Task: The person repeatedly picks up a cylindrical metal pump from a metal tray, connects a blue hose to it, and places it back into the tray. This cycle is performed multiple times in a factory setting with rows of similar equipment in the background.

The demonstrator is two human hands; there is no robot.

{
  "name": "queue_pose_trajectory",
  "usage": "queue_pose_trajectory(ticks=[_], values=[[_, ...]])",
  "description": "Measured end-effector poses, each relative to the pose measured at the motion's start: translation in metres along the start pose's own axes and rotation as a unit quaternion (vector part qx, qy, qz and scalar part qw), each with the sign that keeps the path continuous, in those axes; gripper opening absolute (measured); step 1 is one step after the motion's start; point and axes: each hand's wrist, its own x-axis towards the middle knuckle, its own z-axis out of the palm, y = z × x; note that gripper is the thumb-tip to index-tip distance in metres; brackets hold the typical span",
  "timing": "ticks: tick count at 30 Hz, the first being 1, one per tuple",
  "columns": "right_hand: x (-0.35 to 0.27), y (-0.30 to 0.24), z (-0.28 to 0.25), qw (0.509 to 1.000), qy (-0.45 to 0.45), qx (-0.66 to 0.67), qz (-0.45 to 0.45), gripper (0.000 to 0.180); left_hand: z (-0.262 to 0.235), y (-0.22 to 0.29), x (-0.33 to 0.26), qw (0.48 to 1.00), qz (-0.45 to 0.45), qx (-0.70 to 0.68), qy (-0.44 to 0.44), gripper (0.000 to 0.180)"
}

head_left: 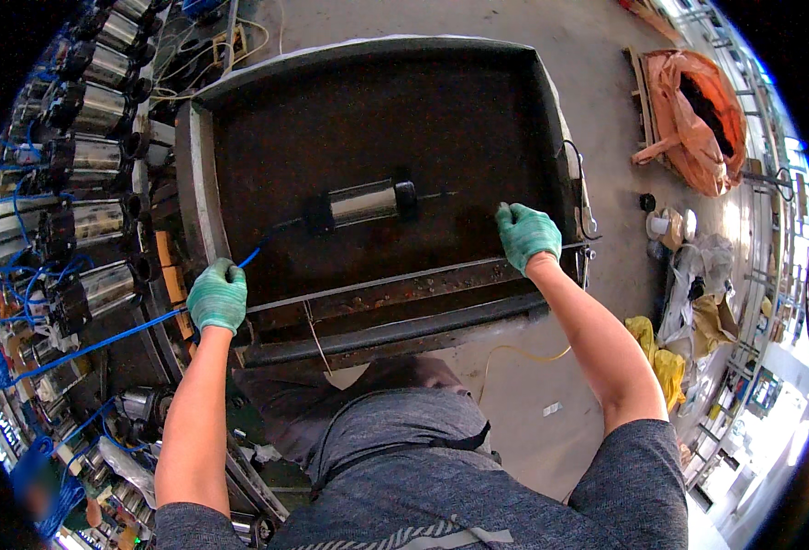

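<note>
Row of units: at about 9 o'clock you've got a rack of shiny metal cylinders [93,110] with black ends, blue leads tangled all through them.

Left hand: your left hand [217,295], green glove, is curled shut around the blue cable [120,335] right at the tray's lower-left corner, roughly 8 o'clock from the middle.

Cable tip: looks like you're handling the piece by its lead, so keep that pull gentle and in line with the body rather than yanking sideways over the metal lip.

Tray: the big dark steel tray [514,82] fills the centre, rusty front rail nearest you.

Pump-like cylinder: the shiny cylinder with black end caps [361,203] lies flat, dead centre of the tray, lengthwise left to right, cable running off its left end.

Right hand: your right hand [526,235], also gloved, is at 3 o'clock near the tray's right wall, fingers bent down. I can't tell if it's pinching the thin dark rod [436,194] sticking out of the cylinder's right end or just resting there.

Hard to see: tray floor is super dark, so wet or dry is anyone's guess. The rack is cut off at the rim.

Far right: orange sack [698,110] on the floor at 2 o'clock.
</note>
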Motion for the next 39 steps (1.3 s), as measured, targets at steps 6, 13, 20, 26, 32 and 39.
queue_pose_trajectory(ticks=[6, 13, 20, 26, 32, 39], values=[[-0.002, -0.002, -0.004, 1.0, -0.01, 0.005, 0.004, 0.048, 0.0, -0.002, 0.0, 1.0, -0.005, -0.009, -0.005, 0.022], [-0.001, 0.0, 0.001, 1.0, 0.002, -0.004, -0.001, 0.048, -0.005, 0.004, -0.001, 1.0, -0.01, -0.002, -0.009, 0.021], [0.0, 0.002, 0.004, 1.0, 0.013, -0.001, -0.012, 0.049, -0.003, 0.002, 0.0, 1.0, -0.008, 0.005, -0.007, 0.021], [0.001, 0.003, 0.006, 1.0, 0.011, -0.003, -0.008, 0.049, -0.004, 0.003, -0.001, 1.0, -0.009, 0.007, -0.01, 0.021], [0.003, 0.004, 0.007, 1.0, 0.011, -0.006, -0.012, 0.049, -0.002, 0.002, 0.0, 1.0, -0.009, 0.003, -0.004, 0.021], [0.003, 0.003, 0.006, 1.0, 0.006, -0.007, -0.007, 0.049, 0.0, 0.0, 0.001, 1.0, -0.008, 0.005, 0.001, 0.02]])
